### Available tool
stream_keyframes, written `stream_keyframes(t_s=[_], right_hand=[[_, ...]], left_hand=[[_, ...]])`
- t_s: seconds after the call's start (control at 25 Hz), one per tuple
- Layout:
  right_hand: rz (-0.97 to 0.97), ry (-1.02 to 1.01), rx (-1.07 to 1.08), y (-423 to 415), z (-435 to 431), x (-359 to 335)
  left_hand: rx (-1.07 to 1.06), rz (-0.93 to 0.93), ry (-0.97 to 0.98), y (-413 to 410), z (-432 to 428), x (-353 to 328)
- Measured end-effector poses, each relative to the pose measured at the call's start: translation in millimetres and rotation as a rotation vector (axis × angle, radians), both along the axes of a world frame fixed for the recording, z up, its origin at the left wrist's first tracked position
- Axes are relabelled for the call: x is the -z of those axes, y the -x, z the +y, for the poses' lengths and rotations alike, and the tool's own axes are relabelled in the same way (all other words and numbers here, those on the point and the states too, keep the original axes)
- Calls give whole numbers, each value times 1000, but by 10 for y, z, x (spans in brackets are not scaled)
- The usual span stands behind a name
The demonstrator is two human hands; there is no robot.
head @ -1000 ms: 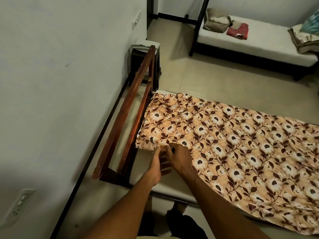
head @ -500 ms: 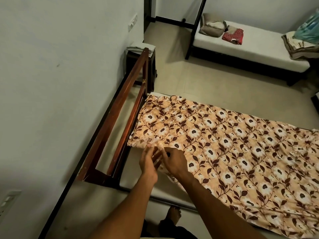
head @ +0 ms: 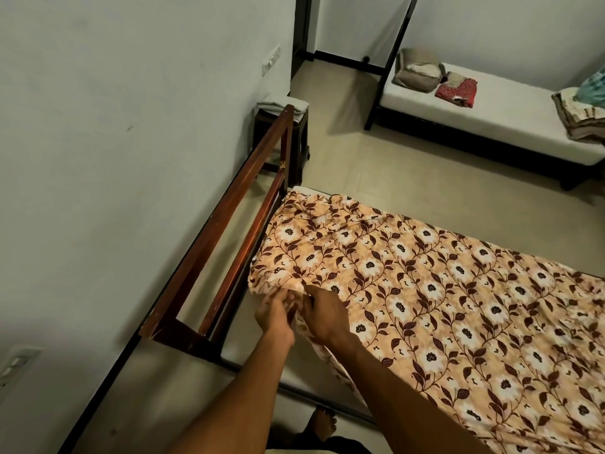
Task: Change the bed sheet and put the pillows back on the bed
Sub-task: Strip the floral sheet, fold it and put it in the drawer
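Sheet: floral, spread over the mattress, wrinkled at the head end beside the headboard. The near corner of the sheet is bunched and raised, with a bare strip of mattress showing at the near edge. Left hand: fingers curled round the bunched corner, grasping the sheet. Right hand: just beside the left, fingers pinching the same fold. Pillow: on the far bed, well apart from the sheet, near a red cloth
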State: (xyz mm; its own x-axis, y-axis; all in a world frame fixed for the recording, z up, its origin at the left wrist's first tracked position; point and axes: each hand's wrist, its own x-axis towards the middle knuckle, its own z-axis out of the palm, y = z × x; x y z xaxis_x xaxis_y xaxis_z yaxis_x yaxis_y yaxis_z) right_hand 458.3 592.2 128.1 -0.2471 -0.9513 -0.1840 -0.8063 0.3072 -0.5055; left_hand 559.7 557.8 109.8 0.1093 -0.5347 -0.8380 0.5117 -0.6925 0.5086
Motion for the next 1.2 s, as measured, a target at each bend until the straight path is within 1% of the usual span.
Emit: stream_keyframes(t_s=[0.12, 0.28, 0.32, 0.44, 0.48, 0.6, 0.68, 0.76, 0.84, 1.0, 1.08, 1.16, 1.2], right_hand=[[-13, 0, -28, 19, -18, 61], [17, 67, -24, -38, -25, 110], [-13, 81, -21, -61, -44, 120], [-207, 113, -4, -202, -78, 87], [-239, 117, -3, -247, -84, 84], [-261, 168, -2, -332, -93, 69], [-237, 204, -8, -345, -110, 53], [-224, 210, -12, -354, -137, 52], [-235, 190, -28, -391, -150, 99], [-165, 89, -11, -441, -136, 215], [-174, 59, -102, -403, -130, 221], [-185, 41, -223, -372, -114, 195], [-201, 40, -248, -358, -111, 190]], left_hand=[[-51, 42, 35, -37, -52, 15], [-32, 136, 67, -87, -9, 21], [-24, 149, 78, -97, 1, 26], [25, 177, 103, -162, 33, 51], [50, 185, 112, -185, 46, 68], [102, 204, 157, -234, 76, 89], [94, 217, 190, -257, 104, 99], [113, 200, 215, -267, 159, 122], [202, 166, 210, -242, 231, 180], [327, 124, 180, -148, 250, 206], [340, 74, 150, -157, 190, 199], [324, 71, 99, -209, 112, 162], [329, 75, 72, -233, 68, 143]])
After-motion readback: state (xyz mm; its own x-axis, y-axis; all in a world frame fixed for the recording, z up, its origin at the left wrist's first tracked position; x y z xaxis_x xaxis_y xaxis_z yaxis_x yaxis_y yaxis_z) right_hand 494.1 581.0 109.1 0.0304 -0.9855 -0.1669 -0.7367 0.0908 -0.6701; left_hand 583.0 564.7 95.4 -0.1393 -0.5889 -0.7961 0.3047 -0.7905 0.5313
